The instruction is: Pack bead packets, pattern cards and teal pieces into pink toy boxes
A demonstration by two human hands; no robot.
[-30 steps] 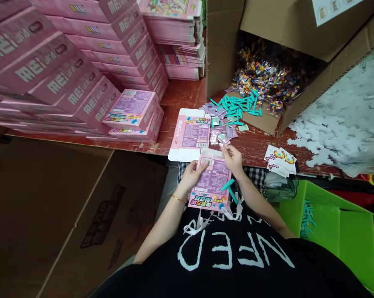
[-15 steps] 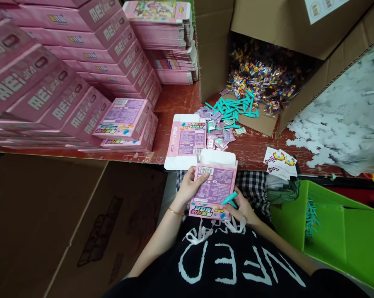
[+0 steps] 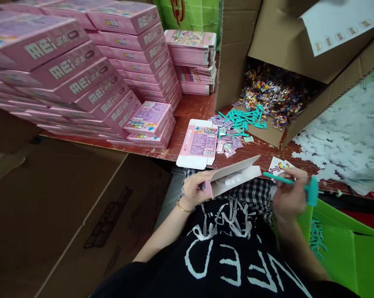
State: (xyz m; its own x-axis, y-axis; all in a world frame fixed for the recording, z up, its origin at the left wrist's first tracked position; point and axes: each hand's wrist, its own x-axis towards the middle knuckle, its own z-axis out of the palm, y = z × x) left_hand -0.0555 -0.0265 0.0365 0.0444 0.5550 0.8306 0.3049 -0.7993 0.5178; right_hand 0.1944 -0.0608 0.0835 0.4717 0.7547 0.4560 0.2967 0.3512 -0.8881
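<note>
My left hand (image 3: 195,189) grips a pink box (image 3: 208,190), tilted so its open side with white inner walls faces up. Something whitish lies inside it. Off to the right, my right hand (image 3: 290,192) is closed on a teal tool (image 3: 311,191) and is blurred by motion. Printed cards (image 3: 276,165) lie just beyond that hand. A flat pink carton (image 3: 200,142) rests at the table's edge, beside small sachets (image 3: 228,142) and a heap of teal tools (image 3: 249,118).
Pink boxes (image 3: 112,74) are stacked at the left, with folded cartons (image 3: 189,47) behind. A cardboard box (image 3: 239,49) holds colourful bead bags (image 3: 267,91). White pieces (image 3: 339,124) lie at the right. Below them is a green bin (image 3: 342,236) with teal tools.
The box has been tilted, with its opening turned towards the right. My right hand has moved away from it to the right, carrying the teal tool. The view has shifted left.
</note>
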